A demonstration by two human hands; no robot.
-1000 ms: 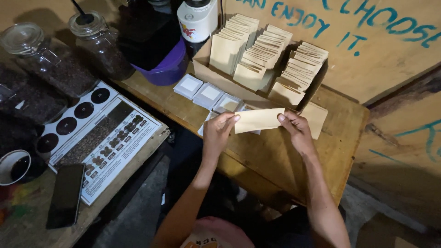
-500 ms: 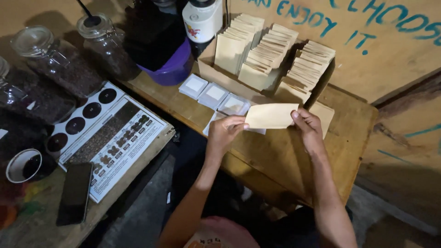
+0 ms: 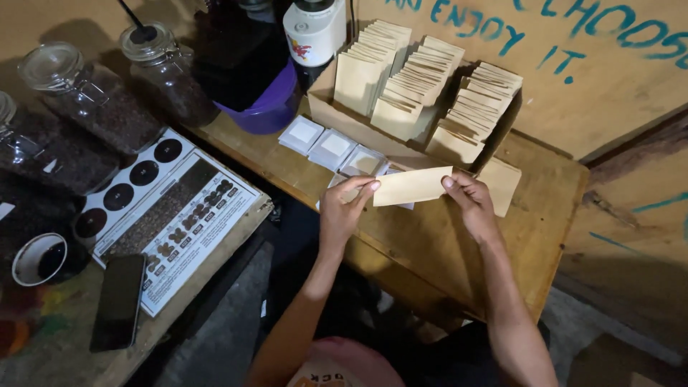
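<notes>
A flat tan paper envelope (image 3: 412, 185) is held level above the wooden table (image 3: 437, 251), one end in each hand. My left hand (image 3: 342, 208) pinches its left end with fingertips. My right hand (image 3: 469, 203) grips its right end. Just behind them, a cardboard box (image 3: 337, 113) holds three rows of upright tan envelopes (image 3: 416, 79). A row of small white square packets (image 3: 333, 145) lies on the table in front of the box, partly under the held envelope. Another tan envelope (image 3: 503, 183) lies flat beside my right hand.
Glass jars of dark coffee beans (image 3: 93, 107) stand at left, with a purple bowl (image 3: 269, 107) and a white canister (image 3: 315, 32) behind. A printed chart board (image 3: 172, 215), a black phone (image 3: 118, 301) and a cup (image 3: 39, 258) lie on the lower left counter. A painted wooden wall (image 3: 573, 64) rises behind.
Both hands keep hold of the envelope; it has shifted slightly to the right and up in the view as the camera moved. Little else differs.
</notes>
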